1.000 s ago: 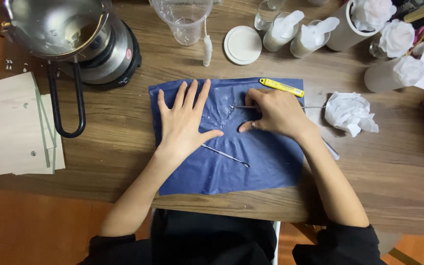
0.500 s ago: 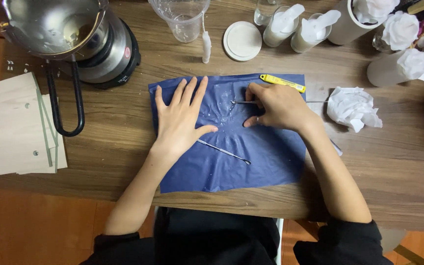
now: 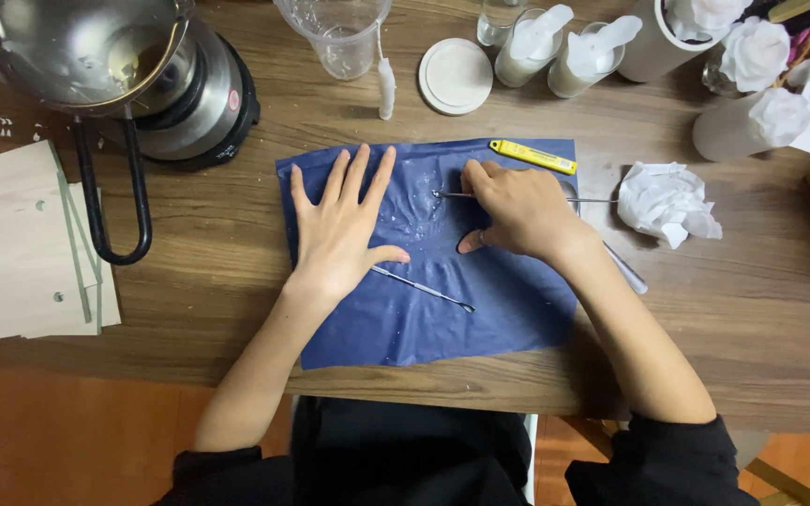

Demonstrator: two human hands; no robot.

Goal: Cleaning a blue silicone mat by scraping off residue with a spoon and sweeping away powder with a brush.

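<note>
A blue cloth [image 3: 508,314] lies spread on the wooden table [image 3: 236,309], dusted with white flecks near its middle. My left hand [image 3: 341,225] rests flat on the cloth's left part, fingers spread. My right hand [image 3: 513,211] sits on the cloth's upper right, fingers curled, its fingertips on a thin metal tool [image 3: 450,195] that lies across the cloth under the hand. A second thin metal tool [image 3: 422,287] lies loose on the cloth just below my left thumb. A yellow utility knife [image 3: 532,156] lies at the cloth's top edge.
A metal pot on a black electric base [image 3: 157,80] with a long looped handle stands at the back left. Thin wooden boards [image 3: 21,244] lie at the left edge. A clear cup [image 3: 339,37], white lid [image 3: 457,75], several white containers and crumpled paper [image 3: 667,201] line the back and right.
My right hand has shifted a little along the metal tool on the cloth. My left hand stays flat in place.
</note>
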